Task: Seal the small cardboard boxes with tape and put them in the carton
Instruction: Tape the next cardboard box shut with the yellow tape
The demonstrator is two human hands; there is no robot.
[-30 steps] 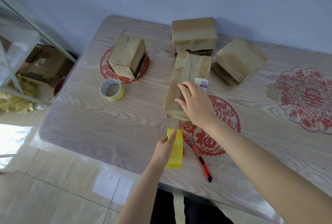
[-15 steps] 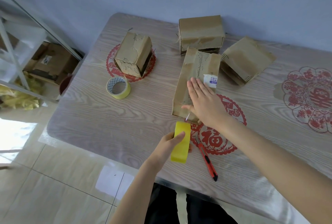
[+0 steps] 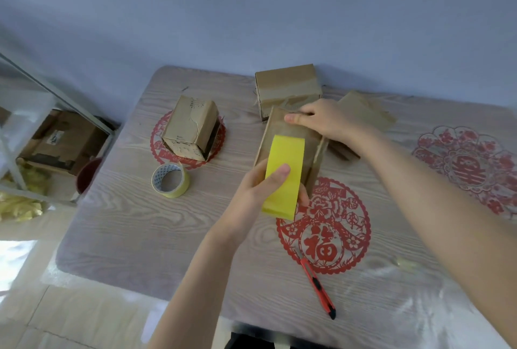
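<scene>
A long brown cardboard box (image 3: pixel 275 127) lies in the middle of the table. My right hand (image 3: pixel 324 122) grips its far end, thumb lying across the top. My left hand (image 3: pixel 260 189) holds a yellow tape roll (image 3: pixel 284 173) over the near part of that box, thumb on the roll's face. Three more small boxes are on the table: one box (image 3: pixel 190 127) at the left on a red paper-cut, another box (image 3: pixel 288 88) at the back, and a third box (image 3: pixel 363 108) partly hidden behind my right wrist.
A second tape roll (image 3: pixel 170 180) lies left of the held box. A red utility knife (image 3: pixel 317 288) lies near the table's front edge. Red paper-cut decorations (image 3: pixel 470 169) are stuck on the wooden table (image 3: pixel 126 222). A larger carton (image 3: pixel 58 141) sits on the floor beside a shelf frame at left.
My left hand has lifted the yellow tape roll from the table's front up over the long box. My right hand slid from the near part of the box to its far end.
</scene>
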